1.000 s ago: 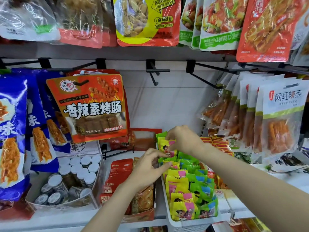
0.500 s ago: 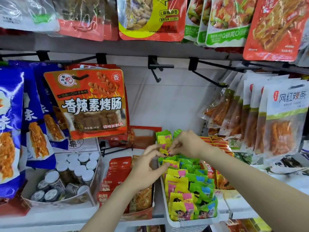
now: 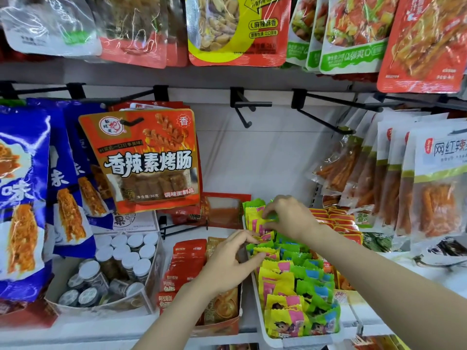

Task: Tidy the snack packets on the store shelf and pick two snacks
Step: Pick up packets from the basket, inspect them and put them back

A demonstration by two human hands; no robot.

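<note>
Those little yellow and green snack packets (image 3: 290, 279) are sitting in rows in a white bin (image 3: 260, 322), lower middle of the frame. They're looking light and crinkly, so pinching a crimped edge should work. Right hand (image 3: 290, 218) is pinching one at the back, left hand (image 3: 227, 263) is curling round another. Orange bag (image 3: 144, 160) at middle left is reading 香辣素烤肠.

top packets (image 3: 235, 29): cut off | hands' (image 3: 290, 218) fingertips: hidden (among snacks)
</note>
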